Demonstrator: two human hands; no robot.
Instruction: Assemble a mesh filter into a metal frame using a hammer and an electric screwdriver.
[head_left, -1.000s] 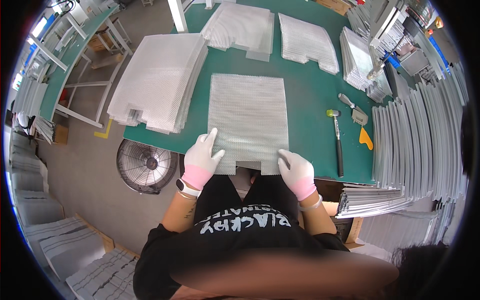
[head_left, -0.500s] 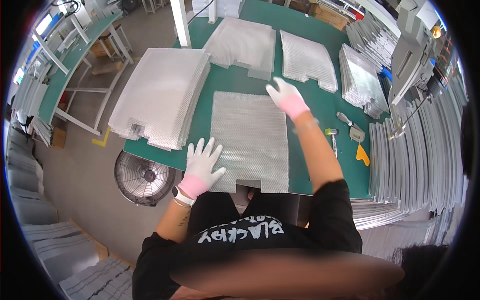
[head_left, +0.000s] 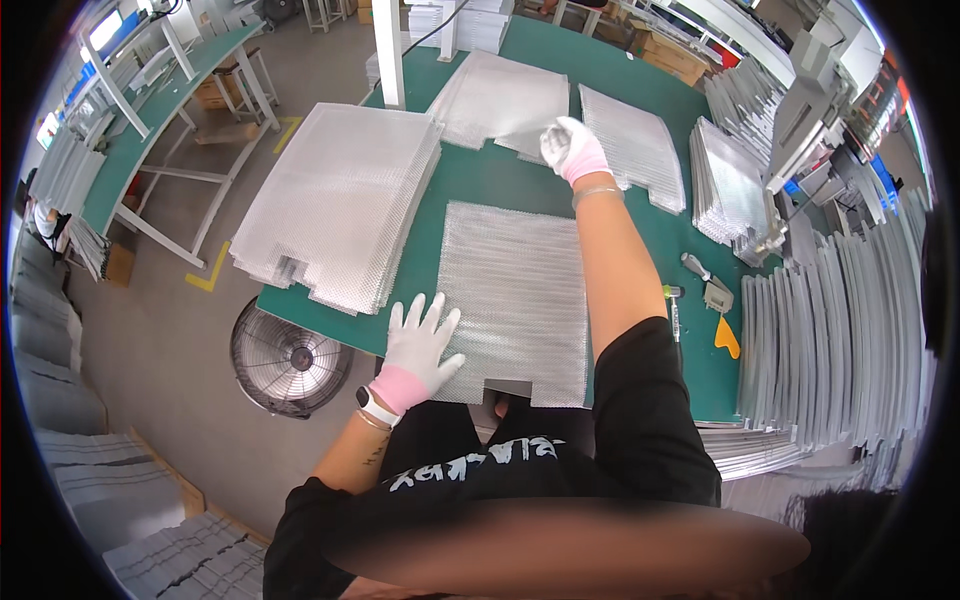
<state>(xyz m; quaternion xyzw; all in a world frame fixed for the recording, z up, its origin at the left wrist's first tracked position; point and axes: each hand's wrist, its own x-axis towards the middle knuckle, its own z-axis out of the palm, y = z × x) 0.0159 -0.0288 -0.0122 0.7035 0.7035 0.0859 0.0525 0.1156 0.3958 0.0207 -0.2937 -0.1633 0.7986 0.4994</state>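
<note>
A silver mesh sheet with a notch at its near edge lies flat on the green table in front of me. My left hand, in a white and pink glove, rests with spread fingers on the sheet's near left corner. My right hand, gloved the same way, reaches far across the table and pinches the near edge of a sheet on the far stack of mesh sheets.
A thick stack of mesh sheets overhangs the table's left side. More stacks lie at the far right, and metal panels stand on the right. A hammer, scraper and orange piece lie nearby. A fan stands on the floor.
My right hand left the near edge of the sheet, stretched across the table and took hold of a sheet on the far stack. My left hand stayed on the near sheet.
</note>
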